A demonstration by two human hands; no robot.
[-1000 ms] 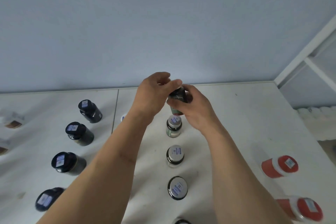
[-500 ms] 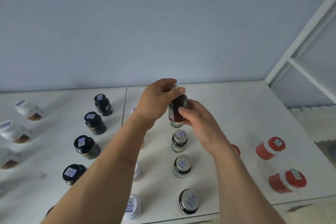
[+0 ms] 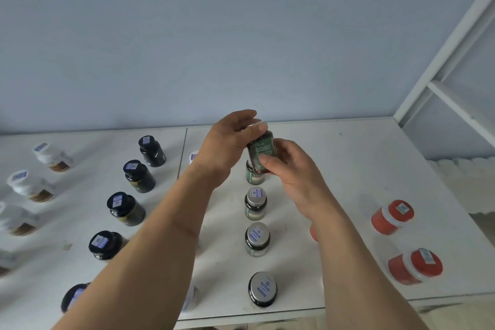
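Aloft, green jar [image 3: 262, 148] — between left hand [image 3: 227, 147], right hand [image 3: 292, 168].

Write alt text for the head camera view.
Two bare hands hold a small dark green jar above a white table: the left hand grips its top, the right hand its body. Below it stands a row of silver-lidded jars, with black bottles to the left and red tubs to the right.

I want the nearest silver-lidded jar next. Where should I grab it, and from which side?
Probably round the silver lid of the nearest jar, coming straight down from above: it stands upright, lid facing up, with bare table all round it.
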